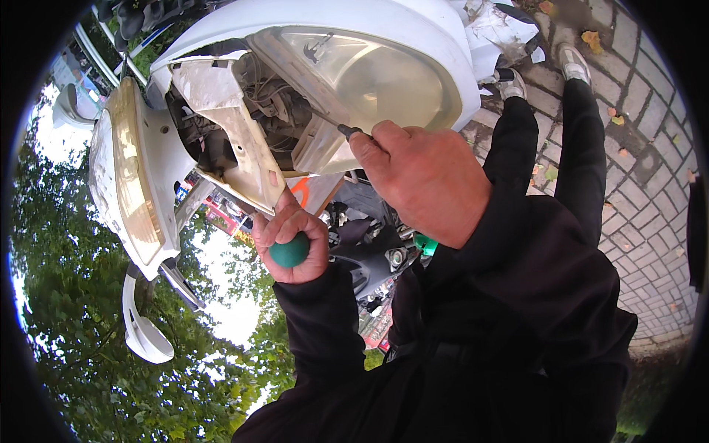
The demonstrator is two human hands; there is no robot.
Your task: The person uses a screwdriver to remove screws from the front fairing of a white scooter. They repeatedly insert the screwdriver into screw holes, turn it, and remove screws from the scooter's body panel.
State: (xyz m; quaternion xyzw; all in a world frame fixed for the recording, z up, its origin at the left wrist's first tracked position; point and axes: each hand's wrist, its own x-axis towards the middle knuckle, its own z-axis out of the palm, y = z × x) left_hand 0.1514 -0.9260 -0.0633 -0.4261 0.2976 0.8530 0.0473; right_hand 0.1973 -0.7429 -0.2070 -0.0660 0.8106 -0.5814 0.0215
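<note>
Fingers of your right hand (pixel 430 181) wrap a thin-shafted tool (pixel 326 117) slanting up-left toward the white shell's (pixel 413 15) opening (pixel 275 100); your left hand (pixel 295 221) clasps a green knob (pixel 289 252) lower left.

My right hand (pixel 428 181) covers most of the slim tool (pixel 330 120), my left hand (pixel 295 223) hides all but the round end of a green knob (pixel 289 251) — and the wiring (pixel 267 92) is too dim to trace.
</note>
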